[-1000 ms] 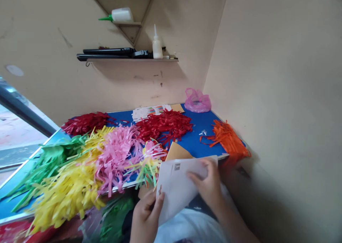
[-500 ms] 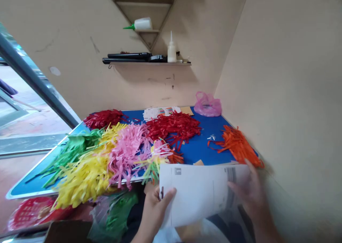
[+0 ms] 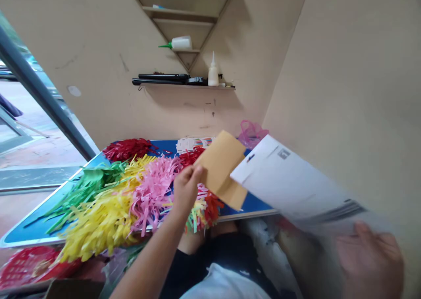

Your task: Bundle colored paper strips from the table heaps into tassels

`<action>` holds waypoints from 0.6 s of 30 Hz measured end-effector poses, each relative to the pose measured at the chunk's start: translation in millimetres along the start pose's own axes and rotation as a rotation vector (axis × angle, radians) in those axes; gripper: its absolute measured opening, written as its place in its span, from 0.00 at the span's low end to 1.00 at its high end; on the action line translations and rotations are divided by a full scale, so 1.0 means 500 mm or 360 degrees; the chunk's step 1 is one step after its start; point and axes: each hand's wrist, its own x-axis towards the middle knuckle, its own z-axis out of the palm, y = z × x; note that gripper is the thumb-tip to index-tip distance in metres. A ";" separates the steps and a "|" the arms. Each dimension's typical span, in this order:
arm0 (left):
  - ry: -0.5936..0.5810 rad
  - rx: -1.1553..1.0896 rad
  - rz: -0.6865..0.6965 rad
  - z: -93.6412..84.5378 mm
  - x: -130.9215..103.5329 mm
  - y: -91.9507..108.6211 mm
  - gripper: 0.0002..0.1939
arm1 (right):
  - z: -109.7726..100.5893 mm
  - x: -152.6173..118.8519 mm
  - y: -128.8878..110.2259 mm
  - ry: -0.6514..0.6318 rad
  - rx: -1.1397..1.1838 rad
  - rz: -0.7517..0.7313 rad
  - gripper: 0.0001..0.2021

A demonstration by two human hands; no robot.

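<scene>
My left hand (image 3: 187,187), no longer holding the white printed sheet (image 3: 296,185), is now pinching a tan card (image 3: 225,161) near view centre, towards five o'clock. My right hand (image 3: 371,255), blurring, is gripping the sheet's end at four. Handling both pieces separately now. Pink streamers (image 3: 153,187) lying at eight.
</scene>
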 end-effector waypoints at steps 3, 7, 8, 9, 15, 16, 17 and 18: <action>0.0024 -0.0004 0.0029 -0.003 0.122 -0.003 0.20 | 0.034 -0.021 -0.002 -0.0020 -0.0017 -0.0342 0.11; 0.0121 0.0164 0.0129 -0.022 0.094 -0.002 0.18 | 0.071 -0.074 0.042 -0.0332 -0.0680 -0.1284 0.06; 0.0083 0.0196 0.0185 -0.026 0.058 0.001 0.20 | 0.090 -0.089 0.048 -0.0532 -0.0795 -0.1529 0.08; -0.0080 0.0220 0.0277 -0.030 0.019 0.006 0.24 | 0.115 -0.104 0.051 -0.0744 -0.0840 -0.1727 0.10; -0.0670 0.0157 0.0078 -0.090 -0.114 0.013 0.37 | 0.312 -0.169 0.017 -0.1540 -0.0223 -0.2468 0.11; -0.0683 0.0143 0.0076 -0.106 -0.116 0.008 0.36 | 0.334 -0.177 0.012 -0.1579 -0.0114 -0.2575 0.10; -0.0691 0.0113 0.0076 -0.123 -0.117 0.003 0.36 | 0.351 -0.186 0.009 -0.1600 -0.0014 -0.2671 0.10; -0.0703 0.0081 0.0072 -0.139 -0.116 -0.002 0.36 | 0.362 -0.195 0.006 -0.1625 0.0085 -0.2750 0.09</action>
